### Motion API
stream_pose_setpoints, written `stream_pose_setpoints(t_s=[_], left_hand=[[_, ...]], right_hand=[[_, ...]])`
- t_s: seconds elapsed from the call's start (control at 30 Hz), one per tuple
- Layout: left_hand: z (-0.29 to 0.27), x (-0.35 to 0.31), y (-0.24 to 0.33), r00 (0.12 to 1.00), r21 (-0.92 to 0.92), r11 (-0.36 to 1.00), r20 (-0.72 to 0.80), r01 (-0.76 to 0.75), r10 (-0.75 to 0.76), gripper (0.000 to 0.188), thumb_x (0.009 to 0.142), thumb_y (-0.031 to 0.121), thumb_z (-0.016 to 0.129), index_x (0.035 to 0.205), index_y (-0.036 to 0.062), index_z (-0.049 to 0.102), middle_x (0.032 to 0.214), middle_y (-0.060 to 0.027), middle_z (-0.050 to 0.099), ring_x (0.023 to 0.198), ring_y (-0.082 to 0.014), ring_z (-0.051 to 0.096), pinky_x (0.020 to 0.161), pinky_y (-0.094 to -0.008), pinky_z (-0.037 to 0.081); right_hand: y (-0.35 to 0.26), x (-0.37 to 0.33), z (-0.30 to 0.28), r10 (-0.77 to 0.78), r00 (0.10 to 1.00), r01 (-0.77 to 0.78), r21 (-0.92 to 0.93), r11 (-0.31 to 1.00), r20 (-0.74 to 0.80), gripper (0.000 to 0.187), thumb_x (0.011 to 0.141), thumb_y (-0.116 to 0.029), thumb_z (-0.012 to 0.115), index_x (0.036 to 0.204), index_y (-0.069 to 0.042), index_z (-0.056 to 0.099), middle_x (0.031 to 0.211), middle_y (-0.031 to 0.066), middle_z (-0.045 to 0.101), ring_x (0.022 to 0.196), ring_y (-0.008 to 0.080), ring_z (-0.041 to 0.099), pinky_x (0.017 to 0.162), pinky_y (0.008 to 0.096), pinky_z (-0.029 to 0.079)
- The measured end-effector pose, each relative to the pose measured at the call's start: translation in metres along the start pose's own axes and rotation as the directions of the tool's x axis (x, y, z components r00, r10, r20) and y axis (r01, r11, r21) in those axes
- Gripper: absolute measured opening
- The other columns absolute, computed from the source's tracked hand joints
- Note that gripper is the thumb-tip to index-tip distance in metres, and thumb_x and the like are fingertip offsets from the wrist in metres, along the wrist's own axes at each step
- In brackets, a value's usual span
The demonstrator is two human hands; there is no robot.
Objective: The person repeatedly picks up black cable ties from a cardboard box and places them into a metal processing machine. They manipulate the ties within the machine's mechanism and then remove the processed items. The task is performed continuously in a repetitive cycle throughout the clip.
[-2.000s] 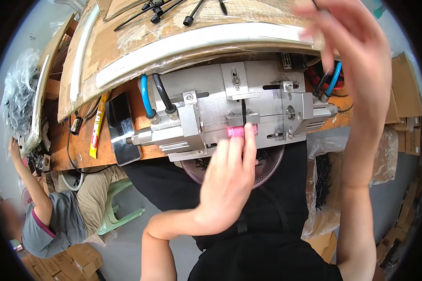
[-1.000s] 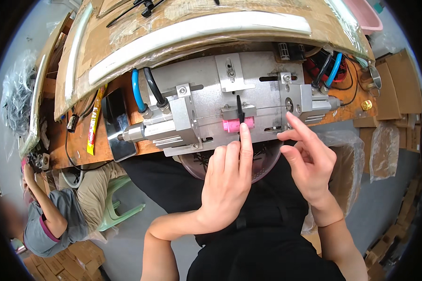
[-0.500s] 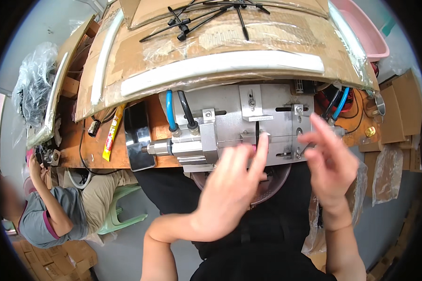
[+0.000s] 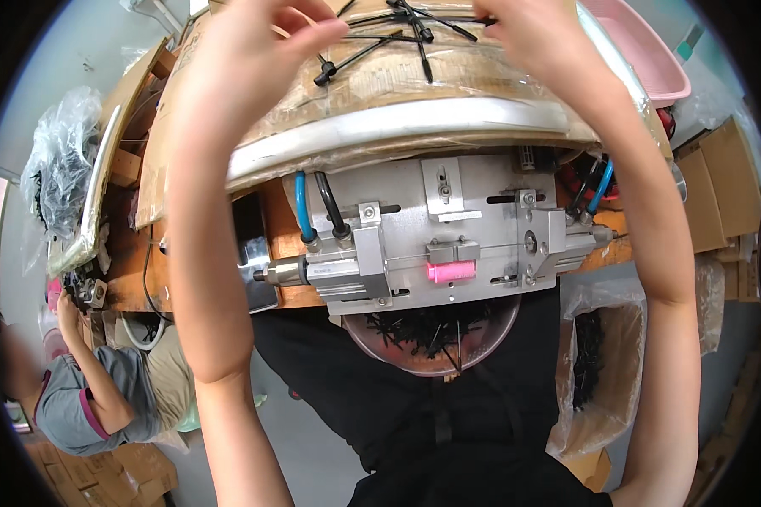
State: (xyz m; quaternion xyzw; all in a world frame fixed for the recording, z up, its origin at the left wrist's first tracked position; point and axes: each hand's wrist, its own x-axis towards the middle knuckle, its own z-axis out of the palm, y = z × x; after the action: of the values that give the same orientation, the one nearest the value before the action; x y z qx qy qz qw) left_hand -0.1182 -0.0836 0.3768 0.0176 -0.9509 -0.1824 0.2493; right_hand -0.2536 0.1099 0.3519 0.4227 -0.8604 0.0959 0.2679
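Several thin black plastic rods [image 4: 370,52] with thicker black ends lie crossed on the cardboard shelf [image 4: 482,76] at the far side. Over the shelf's left part, my left hand [image 4: 258,51] reaches in, thumb and fingers apart beside the rods. My right hand [image 4: 537,42] is at the right end of the pile, its fingertips closed on the end of a black rod [image 4: 461,19]. Nearer me, the metal clamping fixture [image 4: 414,186] has no hand on it. In its middle sits a small metal block [image 4: 453,250] above a pink-lit piece [image 4: 451,271].
Below the fixture, a clear bowl [image 4: 503,342] holds many black pieces. A plastic-lined box [image 4: 621,355] of black parts stands at right. Blue hoses [image 4: 304,207] and a phone [image 4: 252,237] are left of the fixture. A co-worker [image 4: 84,380] sits at far left.
Both hands have moved from the fixture up to the rods on the shelf. A thin black piece seen upright at the fixture's middle is no longer there, and the pink-lit piece is uncovered.
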Motion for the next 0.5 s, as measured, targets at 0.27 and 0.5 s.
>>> stream_pose_setpoints(t_s=[0.27,0.5], left_hand=[[0.041,-0.154,0.043,0.994,-0.178,0.98,-0.075,-0.094,0.082,0.048,0.078,-0.005,0.065,0.126,-0.0027,0.057,0.097,-0.0089,0.061,0.085,-0.0202,0.058,0.077,-0.0286,0.049],[0.105,-0.218,0.073,0.972,-0.042,0.999,0.23,-0.034,0.043,0.073,0.075,-0.009,0.064,0.143,-0.007,0.039,0.098,-0.011,0.051,0.088,-0.0256,0.051,0.079,-0.0363,0.046]], right_hand=[[-0.001,-0.057,-0.06,0.248,0.969,-0.209,0.503,0.839,-0.011,0.02,0.094,-0.006,0.054,0.107,0.005,0.065,0.068,0.0098,0.065,0.057,0.0097,0.059,0.051,0.0231,0.046],[0.02,-0.102,-0.075,0.27,0.961,-0.168,0.903,0.396,0.06,0.022,0.096,-0.016,0.06,0.107,0.003,0.06,0.083,0.0128,0.068,0.071,0.014,0.065,0.057,0.0225,0.05]])
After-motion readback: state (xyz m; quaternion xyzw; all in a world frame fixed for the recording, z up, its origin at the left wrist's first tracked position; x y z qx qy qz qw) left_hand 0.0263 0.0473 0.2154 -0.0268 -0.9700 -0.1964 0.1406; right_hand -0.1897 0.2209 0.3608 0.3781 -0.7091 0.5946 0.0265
